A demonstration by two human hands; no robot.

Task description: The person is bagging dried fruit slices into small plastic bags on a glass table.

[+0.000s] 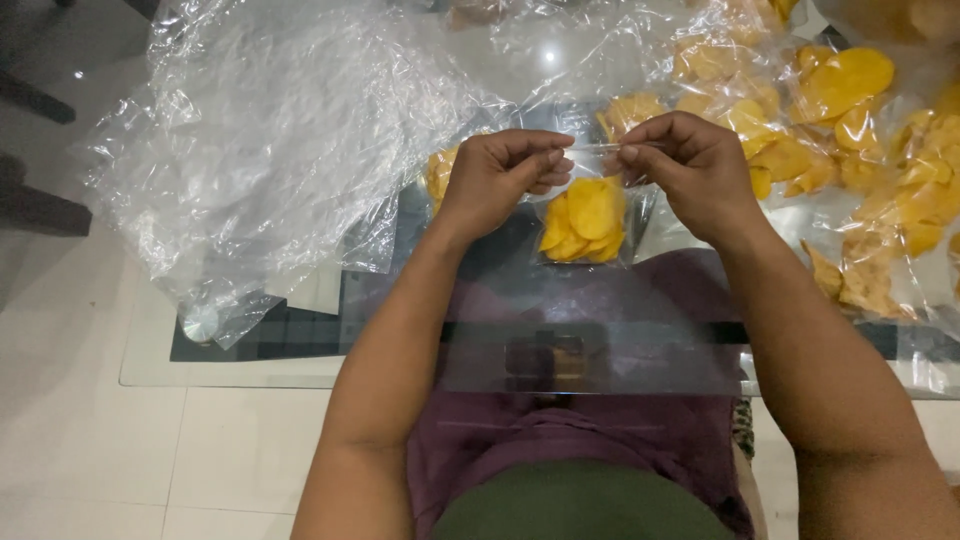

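The left hand (500,175) and right hand (690,170) both pinch the top edge of a small clear pouch (590,225) of round, wavy yellow chips above the glass table (240,370); crinkled plastic sheets (260,130) lie far left.

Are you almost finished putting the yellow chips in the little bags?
Not nearly. One small clear bag already holds chips, and the left hand and right hand pinch its top edge. A big heap of loose yellow chips waits on the glass table, beside crumpled plastic sheeting.
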